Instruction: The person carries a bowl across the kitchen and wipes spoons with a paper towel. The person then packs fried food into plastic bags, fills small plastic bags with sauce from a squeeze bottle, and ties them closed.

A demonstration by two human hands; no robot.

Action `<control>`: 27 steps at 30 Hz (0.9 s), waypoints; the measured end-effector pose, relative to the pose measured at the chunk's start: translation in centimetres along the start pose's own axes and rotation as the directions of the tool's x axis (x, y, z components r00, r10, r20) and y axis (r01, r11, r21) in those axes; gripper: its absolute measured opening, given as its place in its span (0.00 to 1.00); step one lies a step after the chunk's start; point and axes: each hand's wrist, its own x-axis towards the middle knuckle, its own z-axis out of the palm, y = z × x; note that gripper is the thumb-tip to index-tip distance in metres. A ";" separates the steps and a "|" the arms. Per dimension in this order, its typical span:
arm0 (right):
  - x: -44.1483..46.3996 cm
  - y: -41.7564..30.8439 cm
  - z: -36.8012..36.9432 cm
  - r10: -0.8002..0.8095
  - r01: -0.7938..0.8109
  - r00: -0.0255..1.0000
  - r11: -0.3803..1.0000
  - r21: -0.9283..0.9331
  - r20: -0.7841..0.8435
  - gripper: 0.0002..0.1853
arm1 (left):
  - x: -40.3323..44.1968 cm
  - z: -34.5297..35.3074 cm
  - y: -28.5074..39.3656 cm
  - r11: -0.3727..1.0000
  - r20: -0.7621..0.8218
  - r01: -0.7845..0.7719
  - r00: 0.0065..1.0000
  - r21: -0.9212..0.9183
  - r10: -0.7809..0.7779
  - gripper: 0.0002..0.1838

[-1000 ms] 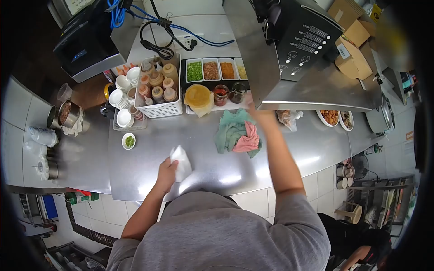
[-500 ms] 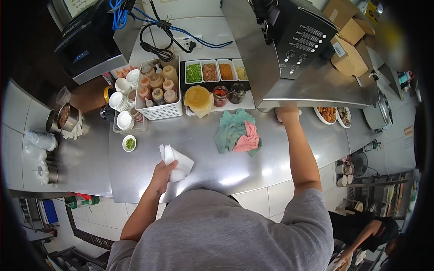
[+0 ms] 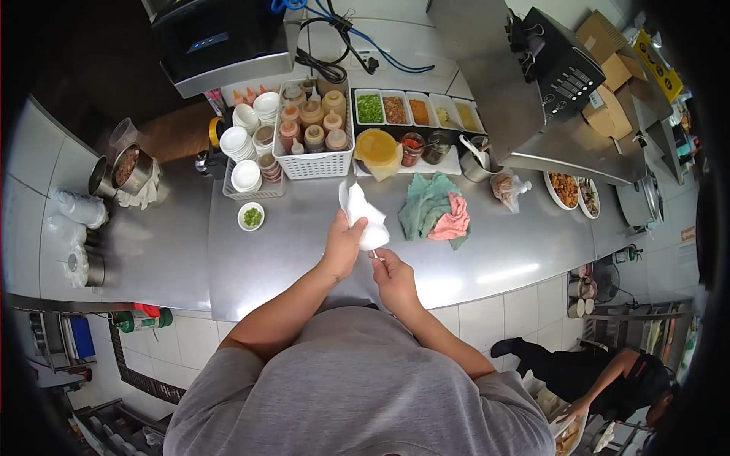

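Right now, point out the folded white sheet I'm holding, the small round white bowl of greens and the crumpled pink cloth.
Folded white sheet [image 3: 374, 226]: head view, on its broad face.
Small white bowl [image 3: 252, 229]: head view, on its near rim.
Crumpled pink cloth [image 3: 452, 219]: head view, its middle.

Bright light, with white glare near the front edge of the stainless-steel worktop [image 3: 525, 243] — fisheye distortion bows its outline, and the view's rim fades to blurry black
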 end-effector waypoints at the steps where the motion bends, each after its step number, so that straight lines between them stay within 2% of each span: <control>1: -0.6 -0.4 0.6 -0.049 0.049 0.999 0.999 -0.010 -0.014 0.11 | 0.0 -0.7 -0.4 0.984 -0.100 -0.059 0.992 0.170 0.077 0.13; 2: -1.0 -0.7 1.2 -0.051 0.051 0.999 0.999 -0.016 -0.016 0.12 | -0.2 -0.9 0.4 0.984 -0.101 -0.057 0.992 0.169 0.075 0.13; 4: -1.6 -1.9 2.1 -0.056 0.056 0.998 0.998 0.011 -0.001 0.12 | -0.9 -1.4 2.3 0.913 -0.164 0.154 0.982 0.377 -0.098 0.13; 6: -1.8 -2.8 2.9 -0.064 0.064 0.998 0.997 0.033 0.022 0.12 | -1.3 -1.9 4.0 0.918 -0.198 0.206 0.969 0.338 -0.145 0.14; 7: -1.5 -3.3 3.4 0.001 -0.008 0.998 0.992 0.123 0.062 0.12 | -1.5 -2.4 4.7 0.919 -0.226 0.253 0.956 0.303 -0.189 0.15; 8: -1.3 -3.7 3.9 0.061 -0.083 0.992 0.975 0.208 0.110 0.11 | -1.6 -3.3 4.4 0.922 -0.237 0.246 0.955 0.298 -0.178 0.15; 11: 0.2 -4.3 5.2 0.115 -0.143 0.979 0.975 0.171 0.166 0.10 | -1.4 -5.1 2.4 0.997 -0.187 -0.037 0.981 0.070 0.049 0.14; 14: -0.1 -4.1 7.6 0.041 -0.080 0.977 0.980 0.185 0.209 0.10 | -1.8 -7.9 3.6 0.997 -0.193 -0.068 0.979 0.020 0.071 0.14; 16: -0.6 -5.3 8.5 0.010 -0.048 0.972 0.987 0.155 0.237 0.10 | -1.7 -10.0 4.3 0.902 -0.206 -0.166 0.942 0.398 0.264 0.12; 17: -0.5 -5.7 8.6 0.007 -0.042 0.972 0.988 0.146 0.234 0.10 | -1.8 -10.2 4.8 0.904 -0.204 -0.173 0.942 0.390 0.268 0.12; 19: -0.5 -6.1 8.5 -0.021 -0.004 0.969 0.995 0.101 0.245 0.09 | -2.3 -9.8 5.7 0.880 -0.297 -0.077 0.925 0.468 0.239 0.13; 20: -0.4 -5.7 8.5 -0.117 0.104 0.976 0.991 0.081 0.181 0.10 | -2.2 -9.3 5.7 0.957 -0.297 -0.114 0.935 0.268 0.195 0.11; 21: -0.3 -6.3 7.7 -0.123 0.113 0.976 0.992 0.064 0.179 0.10 | -3.0 -7.9 7.0 0.997 -0.297 -0.066 0.952 0.034 0.073 0.11; 23: 0.0 -7.9 6.4 -0.289 0.339 0.933 0.904 -0.259 0.212 0.10 | -3.3 -6.3 6.9 0.985 -0.291 -0.103 0.955 -0.138 0.059 0.11; 24: 0.3 -7.5 5.9 -0.308 0.363 0.922 0.897 -0.252 0.234 0.10 | -3.8 -5.6 6.4 0.981 -0.265 -0.105 0.962 -0.162 0.059 0.12; 25: 0.9 -6.7 5.4 -0.249 0.303 0.939 0.924 -0.233 0.236 0.10 | -4.2 -4.8 5.8 0.976 -0.259 -0.126 0.963 -0.180 0.076 0.13; 27: 2.1 -5.1 4.5 -0.171 0.246 0.930 0.948 -0.204 0.324 0.11 | -3.8 -5.2 3.9 0.987 -0.345 -0.128 0.934 -0.097 0.088 0.13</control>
